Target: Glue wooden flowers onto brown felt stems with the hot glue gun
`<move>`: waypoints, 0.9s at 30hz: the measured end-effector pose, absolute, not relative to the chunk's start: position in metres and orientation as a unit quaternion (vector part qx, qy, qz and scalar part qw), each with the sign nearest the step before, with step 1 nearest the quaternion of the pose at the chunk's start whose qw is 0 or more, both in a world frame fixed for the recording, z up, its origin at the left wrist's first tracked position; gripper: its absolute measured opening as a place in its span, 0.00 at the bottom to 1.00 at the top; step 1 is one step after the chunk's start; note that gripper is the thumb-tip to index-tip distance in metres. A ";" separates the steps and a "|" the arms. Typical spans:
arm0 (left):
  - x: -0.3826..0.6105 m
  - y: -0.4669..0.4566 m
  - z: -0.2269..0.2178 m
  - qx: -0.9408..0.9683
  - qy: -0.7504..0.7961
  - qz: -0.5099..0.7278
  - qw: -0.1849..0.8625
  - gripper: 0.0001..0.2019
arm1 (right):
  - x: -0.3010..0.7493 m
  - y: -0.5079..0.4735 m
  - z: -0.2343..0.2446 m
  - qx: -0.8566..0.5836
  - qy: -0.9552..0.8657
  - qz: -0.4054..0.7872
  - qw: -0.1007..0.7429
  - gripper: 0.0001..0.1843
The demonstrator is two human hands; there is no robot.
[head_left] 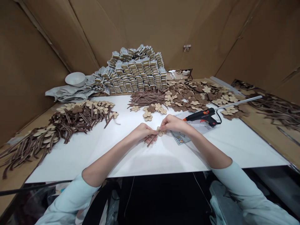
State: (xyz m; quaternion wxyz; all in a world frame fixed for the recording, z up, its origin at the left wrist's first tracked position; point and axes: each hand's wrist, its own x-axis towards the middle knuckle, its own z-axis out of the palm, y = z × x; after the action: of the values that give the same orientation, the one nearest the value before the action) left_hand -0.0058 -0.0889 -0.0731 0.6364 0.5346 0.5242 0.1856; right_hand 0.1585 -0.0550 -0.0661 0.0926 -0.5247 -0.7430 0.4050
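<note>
Both hands are closed and meet near the front middle of the white counter point(187, 157). The left hand point(142, 131) pinches at least two brown striped ribbon strips point(150, 140), and the right hand point(172, 122) grips one small wooden flower cutout point(160, 131) against them, its fingers nearly touching the left hand's. Just beside the right hand lies one printed plastic packet point(180, 137). Further right sits one black glue gun point(201, 115) with an orange trigger, its long glue stick point(239, 101) pointing toward the counter's right edge. Toward the back edge, a few loose flower cutouts point(147, 116) lie in front of one ribbon bundle point(146, 98). A larger ribbon-and-flower heap point(72, 120) spreads over the left edge, and too many brown and wooden flowers point(187, 97) to count cover the back right corner. Behind them rises a stacked wall of small boxed items point(138, 70), too many to count, with one white bowl point(75, 79) at the back left.
</note>
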 end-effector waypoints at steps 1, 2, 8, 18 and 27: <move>-0.006 -0.088 -0.074 0.539 0.522 0.181 0.636 0.13 | 0.158 -0.056 -0.065 -0.531 -0.745 0.393 0.087 0.06; -0.007 -0.088 -0.074 0.544 0.522 0.176 0.633 0.13 | 0.157 -0.057 -0.063 -0.538 -0.747 0.381 0.081 0.06; -0.008 -0.084 -0.076 0.555 0.528 0.145 0.626 0.15 | 0.150 -0.061 -0.059 -0.580 -0.745 0.326 0.053 0.06; -0.007 -0.086 -0.071 0.548 0.515 0.138 0.645 0.17 | 0.159 -0.058 -0.054 -0.575 -0.748 0.324 0.074 0.05; -0.007 -0.085 -0.074 0.549 0.517 0.144 0.641 0.18 | 0.160 -0.057 -0.062 -0.554 -0.730 0.390 0.091 0.06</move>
State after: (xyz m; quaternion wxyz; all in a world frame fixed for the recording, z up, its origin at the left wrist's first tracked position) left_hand -0.0067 -0.0850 -0.0739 0.6406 0.5488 0.5173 0.1442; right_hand 0.1602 -0.0568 -0.0617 0.0909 -0.5541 -0.7298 0.3899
